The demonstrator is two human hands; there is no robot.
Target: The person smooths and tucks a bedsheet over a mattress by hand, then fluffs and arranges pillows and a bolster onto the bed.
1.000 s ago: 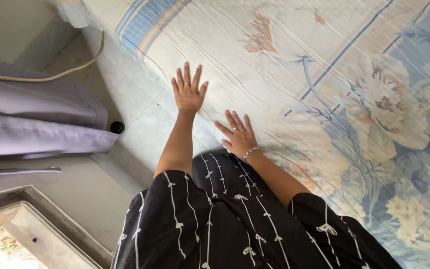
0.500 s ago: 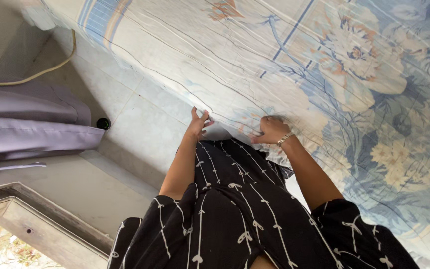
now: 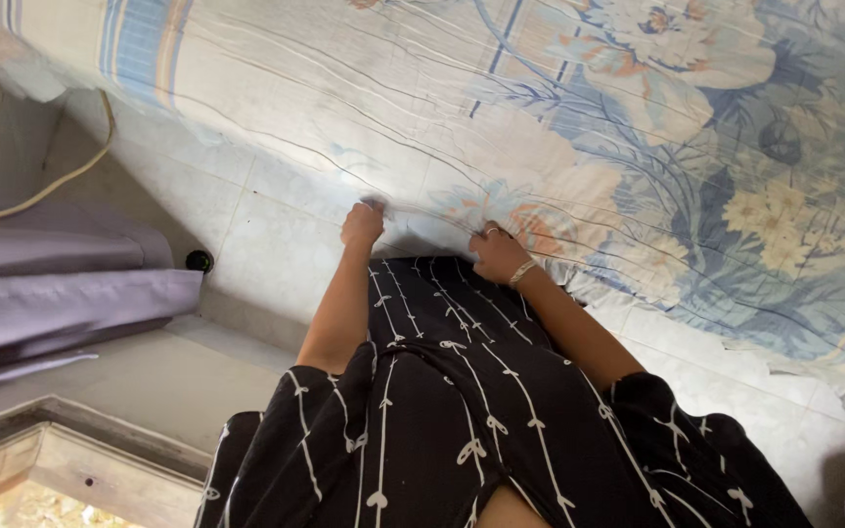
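While left hand (image 3: pixel 361 225) and right hand (image 3: pixel 497 256) both pinch the floral bedsheet (image 3: pixel 579 127) edge at frame centre (fingers closed), uneven pulling could skew it.

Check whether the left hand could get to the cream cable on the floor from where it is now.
Probably not without stepping over: the left hand grips the floral sheet edge, and the cable lies well off across bare tiles, unobstructed.
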